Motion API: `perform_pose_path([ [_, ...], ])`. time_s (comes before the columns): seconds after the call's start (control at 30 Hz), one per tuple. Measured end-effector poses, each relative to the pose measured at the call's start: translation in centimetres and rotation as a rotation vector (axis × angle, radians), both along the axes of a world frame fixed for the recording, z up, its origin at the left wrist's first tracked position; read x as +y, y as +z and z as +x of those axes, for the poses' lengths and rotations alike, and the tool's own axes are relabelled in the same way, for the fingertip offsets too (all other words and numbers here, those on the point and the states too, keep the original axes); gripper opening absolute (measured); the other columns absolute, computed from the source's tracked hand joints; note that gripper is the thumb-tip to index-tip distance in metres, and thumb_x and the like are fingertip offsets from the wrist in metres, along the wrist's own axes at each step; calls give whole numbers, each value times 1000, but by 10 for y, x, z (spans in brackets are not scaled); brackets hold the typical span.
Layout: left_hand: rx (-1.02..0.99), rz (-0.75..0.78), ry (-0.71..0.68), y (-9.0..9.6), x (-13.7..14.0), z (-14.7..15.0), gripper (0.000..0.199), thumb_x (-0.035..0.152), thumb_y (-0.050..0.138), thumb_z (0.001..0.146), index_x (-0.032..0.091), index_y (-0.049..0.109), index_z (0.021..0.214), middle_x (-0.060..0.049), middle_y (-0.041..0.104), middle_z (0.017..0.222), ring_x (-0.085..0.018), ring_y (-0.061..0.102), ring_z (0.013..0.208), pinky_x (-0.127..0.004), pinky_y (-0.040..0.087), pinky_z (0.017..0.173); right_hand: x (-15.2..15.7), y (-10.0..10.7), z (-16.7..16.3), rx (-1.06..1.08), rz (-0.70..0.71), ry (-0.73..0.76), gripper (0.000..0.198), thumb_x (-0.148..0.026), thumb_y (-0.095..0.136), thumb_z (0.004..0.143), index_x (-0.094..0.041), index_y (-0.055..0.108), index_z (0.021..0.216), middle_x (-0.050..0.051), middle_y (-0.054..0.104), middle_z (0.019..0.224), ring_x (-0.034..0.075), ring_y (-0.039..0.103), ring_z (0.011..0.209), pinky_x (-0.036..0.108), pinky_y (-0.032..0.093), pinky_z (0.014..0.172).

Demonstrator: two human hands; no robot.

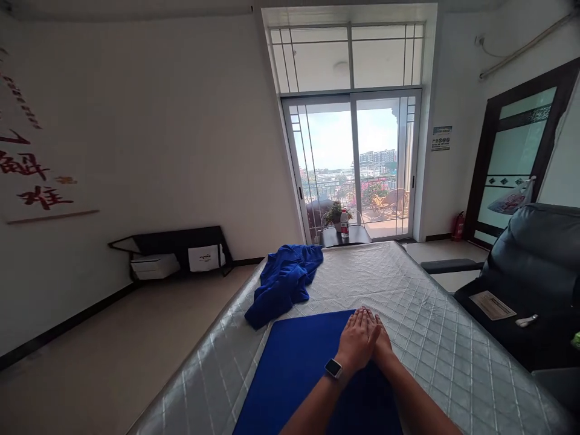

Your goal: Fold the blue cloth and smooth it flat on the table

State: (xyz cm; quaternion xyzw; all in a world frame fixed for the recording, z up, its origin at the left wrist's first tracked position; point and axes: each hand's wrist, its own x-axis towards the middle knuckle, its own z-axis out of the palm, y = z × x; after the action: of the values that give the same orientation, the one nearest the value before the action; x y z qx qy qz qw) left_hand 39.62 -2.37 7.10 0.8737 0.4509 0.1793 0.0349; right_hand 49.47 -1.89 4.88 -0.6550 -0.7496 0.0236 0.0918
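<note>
A smooth blue cloth (294, 356) lies flat on the silver quilted mattress (435, 338). At the far right corner of the cloth, my left hand (359, 341) rests with its fingers stretched forward and a square watch (334, 368) on the wrist. My right hand (382, 339) lies right beside it, partly covered by the left, fingers also straight. Neither hand shows anything held. Beyond the cloth, to the left, a crumpled blue garment (285, 281) sits near the mattress edge.
Past the mattress's far end, a bottle (344, 223) and a plant (334, 212) stand on a small dark table (362, 234). A black armchair (539, 260) on the right bears a paper packet (493, 305). Along the left wall is a black frame (181, 241) with white boxes (154, 266).
</note>
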Motion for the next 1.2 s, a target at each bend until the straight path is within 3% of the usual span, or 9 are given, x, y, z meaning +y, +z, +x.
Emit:
perform_pose_path([
  [0.1,-30,-71,46,-6,6,-1,72,55,11,102,6,33,150,-17,35,155,-25,26,146,-47,27,118,0,-1,0,8,12,-14,62,-26,29,94,-10,23,154,9,13,161,22,10,149,41,10,121],
  [0.2,28,-75,91,-13,10,-30,74,55,9,101,6,34,150,-17,34,155,-26,24,147,-47,24,119,2,0,-3,48,17,-64,61,-28,24,96,-8,23,153,10,16,161,22,13,149,42,12,120],
  [0.37,122,-86,214,-15,10,-95,78,61,8,99,8,31,152,-14,29,158,-25,20,148,-44,21,120,4,3,-5,83,-3,-92,62,-34,20,98,-6,21,153,11,16,161,22,14,149,42,9,120],
  [0.5,168,-120,339,-14,12,-165,84,64,6,98,4,28,152,-15,24,159,-25,17,148,-43,18,121,4,4,-5,76,-10,-83,63,-35,18,98,-5,20,153,10,16,161,20,12,149,41,6,120],
  [0.67,125,-124,503,-20,11,-234,85,62,3,98,0,24,152,-18,21,159,-25,19,148,-42,18,121,5,3,-6,75,-21,-98,64,-38,15,98,-8,19,154,7,16,161,18,12,149,39,6,121],
  [0.87,82,-67,530,-22,10,-240,88,65,8,97,-1,30,150,-19,29,157,-26,24,147,-41,21,120,2,5,-11,10,17,-107,63,-37,17,98,-9,23,154,8,21,160,19,14,148,40,11,120],
  [1.07,64,-36,519,-21,7,-238,85,62,8,98,-2,33,148,-22,31,155,-27,28,145,-43,25,119,-15,27,-21,-116,218,-94,58,-27,23,96,-8,37,149,13,31,156,25,22,147,46,8,121],
  [1.2,81,-14,524,-18,4,-240,81,59,10,99,-1,35,148,-22,33,154,-27,29,145,-43,25,118,-47,35,-25,-139,141,-65,58,-28,23,96,-7,37,149,13,31,155,25,23,146,46,12,120],
])
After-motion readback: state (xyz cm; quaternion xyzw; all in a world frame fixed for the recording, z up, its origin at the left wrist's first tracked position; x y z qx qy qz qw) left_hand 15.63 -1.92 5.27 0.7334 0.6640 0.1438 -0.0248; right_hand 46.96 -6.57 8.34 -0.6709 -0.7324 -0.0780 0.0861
